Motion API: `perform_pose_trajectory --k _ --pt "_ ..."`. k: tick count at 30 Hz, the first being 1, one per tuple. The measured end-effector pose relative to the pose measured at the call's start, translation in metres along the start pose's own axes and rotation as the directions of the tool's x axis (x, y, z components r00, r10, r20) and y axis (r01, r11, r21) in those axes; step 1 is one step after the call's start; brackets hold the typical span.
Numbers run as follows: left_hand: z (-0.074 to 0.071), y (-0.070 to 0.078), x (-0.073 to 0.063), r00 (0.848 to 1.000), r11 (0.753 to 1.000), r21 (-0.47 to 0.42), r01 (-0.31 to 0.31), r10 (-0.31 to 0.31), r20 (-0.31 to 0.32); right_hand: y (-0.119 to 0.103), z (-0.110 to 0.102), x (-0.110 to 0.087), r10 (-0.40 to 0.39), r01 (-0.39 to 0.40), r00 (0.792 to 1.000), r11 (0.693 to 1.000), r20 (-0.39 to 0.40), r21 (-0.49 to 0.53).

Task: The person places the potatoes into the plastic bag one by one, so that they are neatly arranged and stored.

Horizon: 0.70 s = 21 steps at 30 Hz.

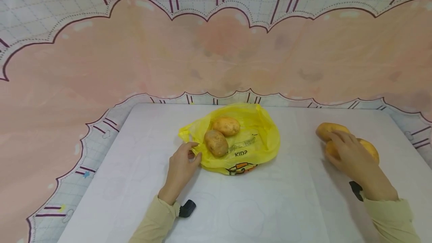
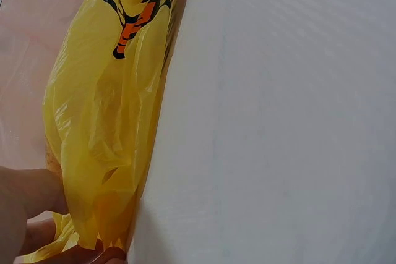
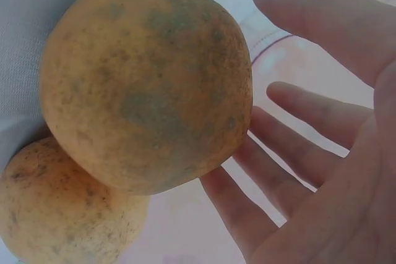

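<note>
A yellow plastic bag lies with its mouth spread on the table, two potatoes resting inside it. My left hand is at the bag's left edge, pinching the thin plastic between thumb and fingers. In the left wrist view the bag hangs in folds down to the fingertips. On the right my right hand reaches over a potato, partly hiding it; another potato lies just beyond. The right wrist view has the fingers spread alongside the nearer potato, the thumb apart from it.
The white tabletop stretches beneath everything. A patterned pink-and-white cloth hangs behind the table's back edge and shows along both sides. Black wrist straps sit near both sleeve cuffs.
</note>
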<state>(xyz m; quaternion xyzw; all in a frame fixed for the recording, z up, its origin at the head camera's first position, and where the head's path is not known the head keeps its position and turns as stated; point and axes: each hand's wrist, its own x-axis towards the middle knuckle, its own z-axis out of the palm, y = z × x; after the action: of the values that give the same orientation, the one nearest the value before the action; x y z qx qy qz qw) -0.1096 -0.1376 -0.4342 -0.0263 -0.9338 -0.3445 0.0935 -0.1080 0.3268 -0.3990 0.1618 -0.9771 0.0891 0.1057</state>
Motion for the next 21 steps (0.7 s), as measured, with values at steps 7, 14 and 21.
perform_pose_trajectory --k 7,14,21 --pt "-0.0003 0.0008 0.0001 1.0 1.0 -0.002 -0.005 0.005 -0.001 -0.0002 -0.0009 -0.0021 0.023 -0.023 1.0 1.0 0.005 0.003" --pt "0.0 -0.0001 0.0002 1.0 1.0 0.001 -0.007 0.007 -0.002 0.0002 0.0018 -0.0045 0.046 -0.046 0.999 0.999 0.002 -0.008" --pt "0.001 -0.0009 0.0007 1.0 1.0 0.003 -0.014 0.014 -0.009 0.0017 0.0038 -0.0065 0.038 -0.038 0.999 0.999 -0.026 0.001"
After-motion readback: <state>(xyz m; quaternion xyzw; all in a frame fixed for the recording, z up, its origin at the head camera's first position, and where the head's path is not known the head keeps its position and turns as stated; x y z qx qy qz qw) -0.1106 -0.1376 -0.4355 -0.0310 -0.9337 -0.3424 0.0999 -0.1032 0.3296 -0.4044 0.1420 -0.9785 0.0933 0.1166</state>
